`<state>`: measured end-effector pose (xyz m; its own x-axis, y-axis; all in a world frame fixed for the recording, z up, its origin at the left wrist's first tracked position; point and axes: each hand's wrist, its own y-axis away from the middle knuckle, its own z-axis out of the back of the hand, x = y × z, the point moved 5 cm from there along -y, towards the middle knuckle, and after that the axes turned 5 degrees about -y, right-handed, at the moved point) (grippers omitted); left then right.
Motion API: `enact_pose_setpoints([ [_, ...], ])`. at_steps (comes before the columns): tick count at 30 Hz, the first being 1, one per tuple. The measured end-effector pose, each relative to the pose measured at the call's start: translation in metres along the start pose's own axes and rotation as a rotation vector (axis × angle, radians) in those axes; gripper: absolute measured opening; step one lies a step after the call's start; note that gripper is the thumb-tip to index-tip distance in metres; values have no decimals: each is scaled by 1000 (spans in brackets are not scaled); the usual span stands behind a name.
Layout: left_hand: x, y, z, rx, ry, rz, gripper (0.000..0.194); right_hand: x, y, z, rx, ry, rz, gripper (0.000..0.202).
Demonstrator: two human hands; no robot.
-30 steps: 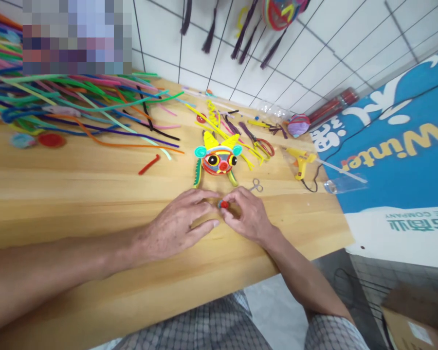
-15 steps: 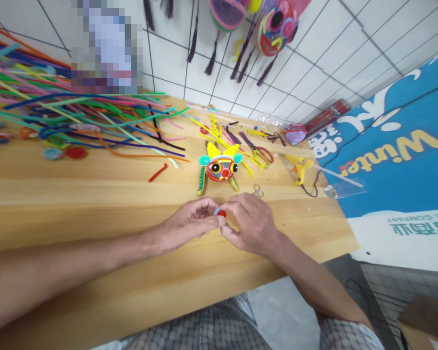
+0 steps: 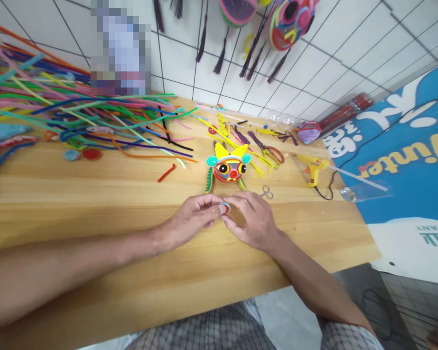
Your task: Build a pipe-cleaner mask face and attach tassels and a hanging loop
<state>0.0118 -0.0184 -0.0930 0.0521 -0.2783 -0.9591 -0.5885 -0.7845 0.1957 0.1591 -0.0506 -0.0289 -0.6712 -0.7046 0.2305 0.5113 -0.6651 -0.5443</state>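
Between thumb and fingers, my left hand pinches a small red and light-blue coil. My right hand curls at the coil's right side, its fingertips touching or very near the rim; whether they grip it is unclear. Just beyond both hands stands a colourful animal-face figure with yellow horns, turquoise ears, a red nose and green-yellow legs. Small silver scissors lie to the right of it. To the left rests a short red pipe-cleaner piece.
A pile of coloured pipe cleaners covers the back left of the wooden table. Orange-handled scissors, a yellow glue gun and a purple striped ball are at the back right. Masks with tassels hang on the grid wall.
The view has shifted, so the scene sits further right. Between my hands, the coil has turned and shows more of its light-blue rim. My left fingers have closed in more around it.
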Motion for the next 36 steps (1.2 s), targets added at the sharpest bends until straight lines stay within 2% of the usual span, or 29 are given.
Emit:
enact_pose_setpoints([
  [8, -3, 0, -2, 25, -49, 20, 40, 0, 4, 0, -44, 30, 43, 20],
  [13, -2, 0, -1, -7, -94, 20, 40, 4, 3, 0, -41, 71, 79, 13],
  [20, -6, 3, -1, 14, -116, 10, 38, 4, 4, 0, -37, 51, 84, 16],
  [26, 2, 2, 2, 16, 8, 5, 36, 2, 4, 3, -61, 28, 66, 16],
  [29, 1, 2, 2, 20, -30, 17, 37, 0, 4, 3, -47, -18, 20, 20],
  [32, -2, 3, 2, 9, -58, 12, 40, -6, 4, 3, -36, -213, -99, 25],
  [36, -3, 4, 2, 6, -73, 1, 42, -14, 4, 3, -50, -420, -218, 15],
])
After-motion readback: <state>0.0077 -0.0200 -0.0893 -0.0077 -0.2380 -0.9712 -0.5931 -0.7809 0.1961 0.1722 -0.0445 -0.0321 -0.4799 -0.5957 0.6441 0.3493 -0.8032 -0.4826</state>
